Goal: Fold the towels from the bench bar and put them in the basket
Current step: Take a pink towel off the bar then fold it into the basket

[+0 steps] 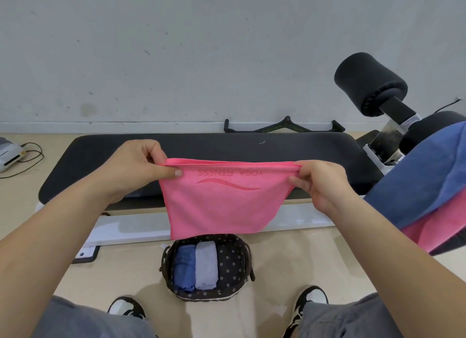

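A pink towel (222, 201) with raised lettering hangs folded in the air in front of the black bench pad (227, 146). My left hand (141, 166) pinches its top left corner and my right hand (320, 184) pinches its top right corner, stretching the upper edge flat. Below it on the floor stands a dark flower-print basket (234, 267) holding a folded blue towel (185, 268) and a folded pale grey towel (206, 266) side by side. At the right, a blue towel (418, 184) and another pink towel (438, 226) hang over the bench bar.
The white bench frame (131, 226) runs across the floor behind the basket. Black foam rollers (370, 83) stick up at the right. A black cable handle (285, 128) lies by the wall. A white device with a cord (10, 153) sits at the left. My shoes (128, 307) flank the basket.
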The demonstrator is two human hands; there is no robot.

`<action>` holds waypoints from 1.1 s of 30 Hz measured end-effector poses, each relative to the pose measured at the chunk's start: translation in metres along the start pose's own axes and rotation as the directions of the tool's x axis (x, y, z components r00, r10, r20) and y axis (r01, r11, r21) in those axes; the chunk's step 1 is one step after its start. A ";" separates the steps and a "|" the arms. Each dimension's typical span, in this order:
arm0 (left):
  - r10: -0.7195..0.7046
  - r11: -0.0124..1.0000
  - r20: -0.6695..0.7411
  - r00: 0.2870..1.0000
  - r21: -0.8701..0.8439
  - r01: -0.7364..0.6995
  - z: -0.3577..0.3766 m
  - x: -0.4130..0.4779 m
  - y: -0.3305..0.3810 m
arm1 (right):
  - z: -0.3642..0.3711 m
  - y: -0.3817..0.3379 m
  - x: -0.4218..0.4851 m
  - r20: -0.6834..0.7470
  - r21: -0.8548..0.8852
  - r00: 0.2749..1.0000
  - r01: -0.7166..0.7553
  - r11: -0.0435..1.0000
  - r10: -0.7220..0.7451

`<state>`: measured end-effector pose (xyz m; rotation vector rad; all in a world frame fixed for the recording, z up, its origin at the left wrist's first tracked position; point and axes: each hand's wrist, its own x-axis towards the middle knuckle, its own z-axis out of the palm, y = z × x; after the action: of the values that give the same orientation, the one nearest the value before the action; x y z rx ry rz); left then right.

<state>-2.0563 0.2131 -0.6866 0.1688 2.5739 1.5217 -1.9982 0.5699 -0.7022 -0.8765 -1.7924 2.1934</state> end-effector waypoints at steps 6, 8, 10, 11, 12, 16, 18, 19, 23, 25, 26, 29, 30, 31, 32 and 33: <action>0.014 0.995 0.023 1.000 -0.102 -0.012 -0.005 -0.003 0.001 | -0.006 -0.001 0.002 0.134 0.088 0.990 0.026 0.996 -0.037; 0.019 0.992 0.011 1.000 -0.126 -0.017 -0.008 -0.003 0.000 | -0.009 0.000 0.003 0.159 0.057 0.987 0.025 0.998 -0.034; 0.009 0.991 0.004 1.000 -0.133 -0.008 -0.011 -0.004 0.002 | -0.012 0.000 0.004 0.153 0.027 0.988 0.029 0.999 -0.033; 0.003 0.992 0.005 1.000 -0.128 -0.002 -0.012 -0.005 0.003 | -0.013 0.000 0.005 0.145 0.006 0.989 0.032 0.999 -0.032; 0.001 0.993 0.010 1.000 -0.120 0.000 -0.013 -0.006 0.004 | -0.014 0.000 0.005 0.139 -0.025 0.990 0.037 0.999 -0.033; 0.002 0.998 0.000 1.000 -0.070 -0.002 -0.013 -0.007 0.005 | -0.016 0.002 0.006 0.144 -0.196 0.987 0.101 0.975 -0.073; 0.016 1.000 -0.013 1.000 -0.026 -0.017 -0.013 -0.005 0.003 | -0.017 0.003 0.007 0.140 -0.268 0.980 0.174 0.947 -0.141; 0.030 1.000 -0.017 0.999 -0.003 -0.030 -0.014 -0.004 0.002 | -0.018 0.003 0.009 0.143 -0.307 0.974 0.215 0.927 -0.178; 0.104 0.975 -0.022 0.994 0.199 -0.097 -0.012 -0.002 0.003 | -0.016 0.004 0.015 0.217 -0.629 0.911 0.405 0.664 -0.350; 0.142 0.939 -0.019 0.990 0.320 -0.129 -0.008 -0.001 0.005 | -0.008 0.002 0.012 0.270 -0.726 0.845 0.493 0.479 -0.460; 0.154 0.922 -0.035 0.988 0.365 -0.130 -0.006 0.001 0.005 | -0.003 0.000 0.010 0.294 -0.734 0.806 0.535 0.418 -0.514; 0.139 0.921 -0.199 0.970 0.386 -0.053 -0.002 0.014 0.001 | 0.012 -0.007 0.016 0.286 -0.768 0.740 0.557 0.315 -0.609; 0.132 0.924 -0.257 0.957 0.382 -0.025 0.001 0.020 -0.001 | 0.017 -0.009 0.020 0.258 -0.784 0.753 0.529 0.325 -0.605; 0.109 0.935 -0.301 0.947 0.355 0.005 0.004 0.027 -0.002 | 0.024 -0.010 0.025 0.213 -0.763 0.787 0.505 0.405 -0.579; 0.064 0.960 -0.331 0.941 0.276 0.032 0.008 0.034 -0.003 | 0.031 -0.010 0.031 0.154 -0.687 0.841 0.468 0.556 -0.518; -0.005 0.986 -0.341 0.940 0.157 0.062 0.013 0.042 -0.003 | 0.039 -0.010 0.035 0.093 -0.556 0.905 0.394 0.732 -0.415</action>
<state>-2.0957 0.2300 -0.6985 -0.1349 2.9541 1.4315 -2.0502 0.5575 -0.7002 -0.5200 -2.3894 1.3774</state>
